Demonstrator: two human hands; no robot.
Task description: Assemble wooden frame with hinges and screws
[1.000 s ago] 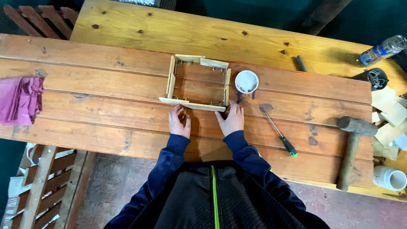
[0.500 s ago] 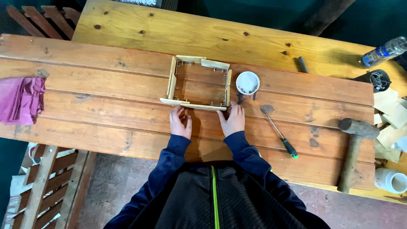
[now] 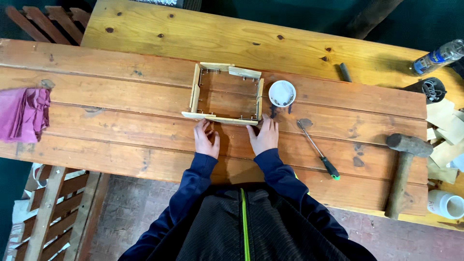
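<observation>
A small square frame of pale wooden strips [image 3: 225, 94] lies flat on the brown plank table [image 3: 121, 106], with thin nails showing at its corners. My left hand [image 3: 206, 140] rests on the table just below the frame's near strip, fingers loosely curled and holding nothing. My right hand [image 3: 264, 135] lies flat on the table with its fingertips touching the near right corner of the frame. A small white round cup [image 3: 282, 93] stands right beside the frame's right side.
A screwdriver with a black and green handle [image 3: 319, 155] lies right of my hands. A wooden mallet [image 3: 403, 171] lies farther right, near pale wood offcuts [image 3: 442, 121] and a white jar [image 3: 447, 204]. A purple cloth [image 3: 21, 113] sits at the left edge, a plastic bottle [image 3: 437, 56] far right.
Both hands have stayed at the near edge of the frame; my left hand has drawn slightly back with fingers more curled. The frame has not moved.
</observation>
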